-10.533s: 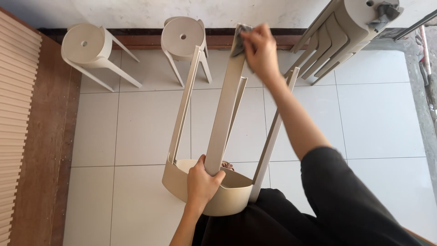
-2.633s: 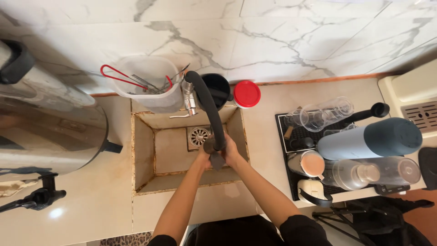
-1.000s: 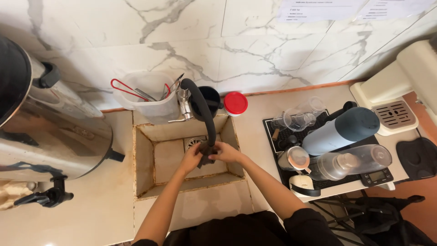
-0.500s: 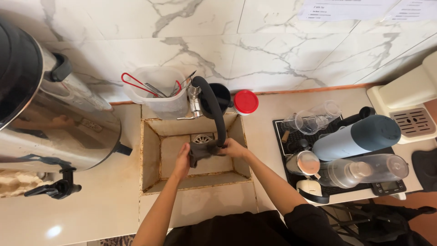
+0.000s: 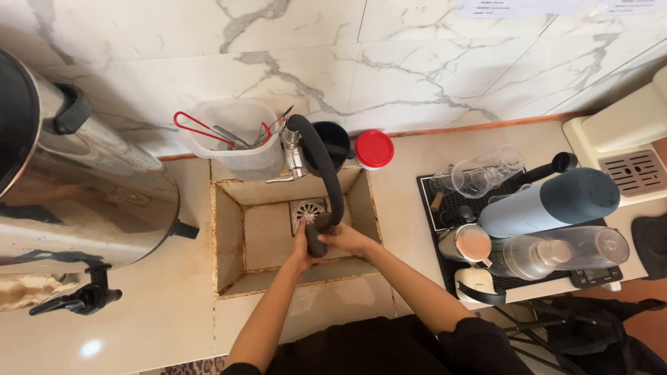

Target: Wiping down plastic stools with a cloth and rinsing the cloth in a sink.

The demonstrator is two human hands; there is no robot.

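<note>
Both hands meet at the tip of a black flexible faucet hose over a small square sink: the left hand cups its nozzle from 9 o'clock, the right hand clasps from 3 o'clock. The hose's long axis runs 12 to 6, nozzle pointing toward 6 near the drain.

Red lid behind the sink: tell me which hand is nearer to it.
Right. The right hand sits under the black faucet hose, below the red lid and slightly left of it; the left hand is further left and lower.
</note>
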